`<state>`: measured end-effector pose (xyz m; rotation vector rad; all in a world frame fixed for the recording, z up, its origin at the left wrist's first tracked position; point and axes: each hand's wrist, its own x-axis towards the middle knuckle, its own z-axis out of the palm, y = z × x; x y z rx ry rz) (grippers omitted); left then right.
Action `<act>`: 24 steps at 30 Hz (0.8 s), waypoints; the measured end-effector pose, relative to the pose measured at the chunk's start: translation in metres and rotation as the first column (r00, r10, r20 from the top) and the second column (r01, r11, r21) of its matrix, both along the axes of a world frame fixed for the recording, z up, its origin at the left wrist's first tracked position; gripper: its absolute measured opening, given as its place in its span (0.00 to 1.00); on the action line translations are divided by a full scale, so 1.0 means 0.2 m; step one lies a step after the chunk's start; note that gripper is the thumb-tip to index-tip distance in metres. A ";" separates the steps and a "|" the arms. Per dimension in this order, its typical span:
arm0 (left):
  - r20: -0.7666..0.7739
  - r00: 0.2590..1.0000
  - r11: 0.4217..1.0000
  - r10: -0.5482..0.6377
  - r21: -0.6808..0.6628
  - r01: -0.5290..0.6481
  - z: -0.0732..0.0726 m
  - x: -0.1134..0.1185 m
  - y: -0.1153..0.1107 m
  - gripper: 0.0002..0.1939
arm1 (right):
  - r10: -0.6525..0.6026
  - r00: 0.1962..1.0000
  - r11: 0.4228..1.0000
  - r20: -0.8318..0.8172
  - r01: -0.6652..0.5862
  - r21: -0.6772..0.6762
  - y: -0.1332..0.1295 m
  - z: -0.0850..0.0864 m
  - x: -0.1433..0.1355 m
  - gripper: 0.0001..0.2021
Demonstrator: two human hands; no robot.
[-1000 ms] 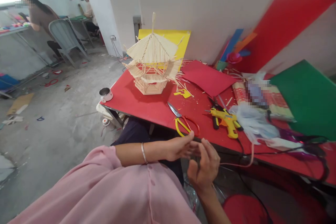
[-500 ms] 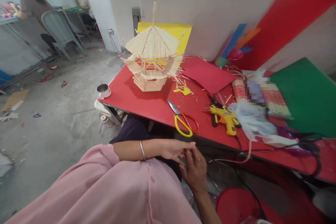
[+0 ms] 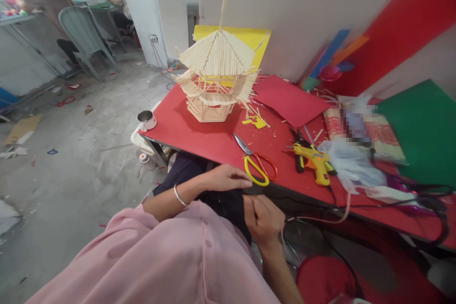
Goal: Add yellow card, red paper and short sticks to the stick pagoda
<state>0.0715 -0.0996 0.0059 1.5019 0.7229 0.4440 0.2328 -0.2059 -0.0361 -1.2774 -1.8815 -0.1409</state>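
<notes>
Though just beyond the left grip [image 3: 226, 178], scissors [image 3: 248, 152] on red tabletop [image 3: 210, 138].

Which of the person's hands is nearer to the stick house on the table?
Left. The left hand is on the near side of the stick house; the right hand is farther away, to the right.

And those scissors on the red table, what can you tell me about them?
The scissors have silvery, metal-looking blades and two looped handles, one yellow and one orange-red, that look coated or plastic. They lie flat on the red tabletop near its front edge, blades pointing away from the person and leftward, looking nearly or fully closed. Neither hand grips them; the left hand is close to the yellow loop, though whether it touches can't be told.
</notes>
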 end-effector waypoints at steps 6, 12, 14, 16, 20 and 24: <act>-0.056 0.827 0.768 0.559 0.410 -0.492 -0.05 -0.16 0.22 0.09 | -0.092 0.988 0.990 -0.127 0.078 -0.117 0.34 0.19 -0.10 0.13; -0.244 0.469 0.502 0.849 0.650 -0.570 -0.07 -0.43 0.58 0.09 | -0.008 0.996 0.825 -0.089 -0.044 -0.564 0.87 0.26 -0.19 0.11; -0.328 0.420 0.524 0.846 0.657 -0.542 -0.07 -0.47 0.66 0.10 | -0.123 0.988 0.752 -0.090 0.033 -0.658 1.03 0.26 -0.21 0.10; -0.391 0.386 0.549 0.835 0.634 -0.545 -0.06 -0.48 0.71 0.13 | -0.246 0.965 0.704 -0.088 0.115 -0.701 1.15 0.25 -0.23 0.11; -0.441 0.383 0.583 0.812 0.573 -0.576 -0.05 -0.44 0.76 0.19 | -0.374 0.921 0.648 -0.112 0.173 -0.742 1.30 0.22 -0.25 0.12; -0.431 0.389 0.580 0.814 0.562 -0.589 -0.05 -0.41 0.77 0.19 | -0.416 0.890 0.632 -0.188 0.134 -0.763 1.36 0.15 -0.25 0.14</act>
